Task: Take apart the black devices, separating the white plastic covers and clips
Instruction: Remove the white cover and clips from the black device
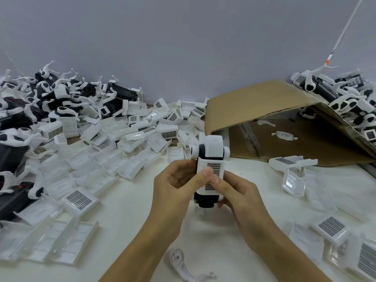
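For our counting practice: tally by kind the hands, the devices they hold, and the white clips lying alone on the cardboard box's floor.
Hands: 2, left hand and right hand
Held device: 1
White clips on cardboard box floor: 2
Total: 5

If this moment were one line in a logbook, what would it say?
stage: disassembly | left hand: grips black device in white plastic cover | right hand: thumb presses cover | white clip: on table

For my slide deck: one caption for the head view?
Both hands, left and right, grip a black device in its white cover amid loose covers.
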A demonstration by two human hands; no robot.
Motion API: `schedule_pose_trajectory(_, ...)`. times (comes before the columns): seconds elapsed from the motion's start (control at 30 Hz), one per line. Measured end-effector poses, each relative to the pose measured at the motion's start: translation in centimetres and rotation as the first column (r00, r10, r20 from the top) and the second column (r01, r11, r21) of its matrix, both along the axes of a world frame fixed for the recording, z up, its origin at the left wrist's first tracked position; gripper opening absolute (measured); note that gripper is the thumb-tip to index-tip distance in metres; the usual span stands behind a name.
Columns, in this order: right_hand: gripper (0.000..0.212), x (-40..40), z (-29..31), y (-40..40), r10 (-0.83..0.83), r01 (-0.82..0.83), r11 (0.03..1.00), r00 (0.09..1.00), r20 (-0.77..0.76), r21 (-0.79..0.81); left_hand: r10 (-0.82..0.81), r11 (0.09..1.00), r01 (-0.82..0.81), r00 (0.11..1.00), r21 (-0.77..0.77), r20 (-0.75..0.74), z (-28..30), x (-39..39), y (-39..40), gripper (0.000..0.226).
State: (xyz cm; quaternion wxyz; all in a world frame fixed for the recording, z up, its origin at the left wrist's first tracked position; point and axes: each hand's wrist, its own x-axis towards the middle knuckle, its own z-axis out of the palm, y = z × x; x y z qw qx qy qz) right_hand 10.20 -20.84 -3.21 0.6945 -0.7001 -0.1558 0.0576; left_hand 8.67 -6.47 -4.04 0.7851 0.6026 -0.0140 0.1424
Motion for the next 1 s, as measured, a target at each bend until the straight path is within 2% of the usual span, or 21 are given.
schedule_pose_trajectory(0.17,0.040,0.0,-0.2,-0.3,-0.042,0.040,0.998,0.998,0.049,0.040,-0.031,0.999,0.030,0.999,-0.037,-0.025,0.4,-0.1,0.1,0.040)
schedule_pose_trajectory(0.27,0.036,-0.1,-0.2,-0.3,-0.073,0.071,0.997,0.991,0.113,0.021,-0.024,0.998,0.021,0.999,-0.059,-0.048,0.5,-0.1,0.1,0.043)
schedule_pose_trajectory(0.43,0.038,-0.3,-0.4,0.0,-0.041,0.043,0.999,0.992,0.121,-0.013,-0.021,0.995,0.012,0.995,-0.096,-0.092,0.3,-0.1,0.0,0.049)
schedule_pose_trajectory(0.53,0.026,-0.5,-0.3,0.3,-0.097,0.094,0.995,0.985,0.140,0.023,-0.018,0.997,0.010,0.996,-0.083,-0.093,0.3,-0.1,-0.2,0.041)
schedule_pose_trajectory(0.63,0.020,-0.5,-0.3,0.1,-0.208,0.220,0.975,0.937,0.279,-0.011,0.000,0.998,-0.003,0.999,-0.062,-0.051,0.2,-0.3,-0.7,0.034)
schedule_pose_trajectory(0.7,0.018,-0.6,-0.3,0.0,-0.212,0.225,0.974,0.929,0.304,-0.006,0.016,0.999,-0.017,1.000,-0.035,-0.021,0.2,-0.4,-0.9,0.031)
schedule_pose_trajectory(0.83,0.026,-0.6,-0.2,0.1,-0.147,0.146,0.989,0.969,0.200,0.021,-0.024,0.999,0.022,0.999,-0.049,-0.048,0.2,-0.1,-0.4,0.033)
schedule_pose_trajectory(0.93,0.021,-0.7,-0.1,-0.1,-0.199,0.227,0.972,0.928,0.315,-0.055,-0.048,0.999,0.048,0.999,-0.022,-0.001,0.3,-0.1,0.0,0.022)
schedule_pose_trajectory(1.0,0.022,-0.7,-0.1,-0.4,-0.220,0.250,0.967,0.915,0.338,-0.050,-0.046,0.999,0.046,0.999,0.002,0.019,0.2,0.0,-0.1,0.021)
